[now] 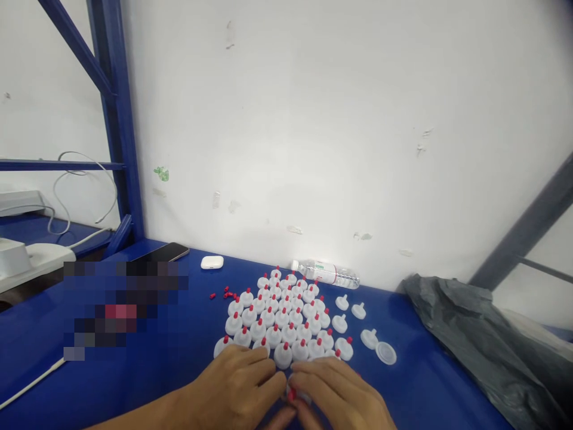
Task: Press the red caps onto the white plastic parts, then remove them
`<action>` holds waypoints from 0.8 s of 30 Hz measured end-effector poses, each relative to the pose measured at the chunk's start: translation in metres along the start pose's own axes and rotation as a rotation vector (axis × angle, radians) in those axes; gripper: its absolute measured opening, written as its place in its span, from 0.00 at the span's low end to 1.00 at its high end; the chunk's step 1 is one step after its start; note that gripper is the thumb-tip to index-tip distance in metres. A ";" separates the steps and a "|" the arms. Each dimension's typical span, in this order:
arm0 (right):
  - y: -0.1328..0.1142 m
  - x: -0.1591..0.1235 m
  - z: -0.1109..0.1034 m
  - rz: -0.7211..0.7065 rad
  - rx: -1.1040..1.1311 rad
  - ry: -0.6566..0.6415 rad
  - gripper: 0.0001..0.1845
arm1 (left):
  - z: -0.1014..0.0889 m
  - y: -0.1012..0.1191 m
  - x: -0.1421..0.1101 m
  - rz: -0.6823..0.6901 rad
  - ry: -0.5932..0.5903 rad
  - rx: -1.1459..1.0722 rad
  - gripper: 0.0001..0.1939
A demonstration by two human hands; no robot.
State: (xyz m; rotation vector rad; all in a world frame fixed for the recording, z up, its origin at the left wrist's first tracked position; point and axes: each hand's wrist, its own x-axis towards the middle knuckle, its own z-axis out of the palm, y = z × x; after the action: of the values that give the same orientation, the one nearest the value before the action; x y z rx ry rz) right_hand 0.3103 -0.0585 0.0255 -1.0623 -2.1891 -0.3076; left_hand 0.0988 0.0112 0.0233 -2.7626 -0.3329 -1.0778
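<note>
Red-tipped cap (292, 394) held between the left hand (237, 382) and the right hand (342, 391), near the person's side of the blue counter (174, 382).
The fingers of both hands are closed around it, seemingly so that it is steadied from two sides. Just beyond, white caps (282, 357) are packed closely, wide ends down, perhaps for stability; bare-stemmed caps (339, 324) are set apart to the right, and loose red tips (226, 289) are scattered at the left.

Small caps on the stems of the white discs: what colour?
The caps are red; best seen in the head view.
</note>
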 end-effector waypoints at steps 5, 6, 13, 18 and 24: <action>-0.004 0.027 0.003 0.013 -0.086 -0.082 0.21 | -0.007 -0.006 0.003 -0.124 0.001 -0.112 0.05; -0.006 0.030 0.004 0.025 -0.083 -0.091 0.25 | -0.008 -0.007 0.004 -0.129 0.007 -0.118 0.05; -0.008 0.037 0.005 0.138 0.051 -0.079 0.33 | -0.007 -0.021 0.004 -0.146 0.061 -0.106 0.09; -0.004 0.042 0.006 0.118 0.119 -0.046 0.33 | -0.003 -0.026 0.004 -0.137 -0.005 -0.107 0.09; 0.031 0.039 -0.008 0.052 0.046 -0.046 0.24 | -0.019 -0.031 0.003 -0.322 0.034 -0.276 0.21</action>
State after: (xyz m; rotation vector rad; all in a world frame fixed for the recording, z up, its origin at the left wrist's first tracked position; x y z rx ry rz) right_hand 0.3210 -0.0189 0.0548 -1.1089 -2.1943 -0.2104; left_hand 0.0809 0.0377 0.0413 -2.9969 -0.6933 -1.3333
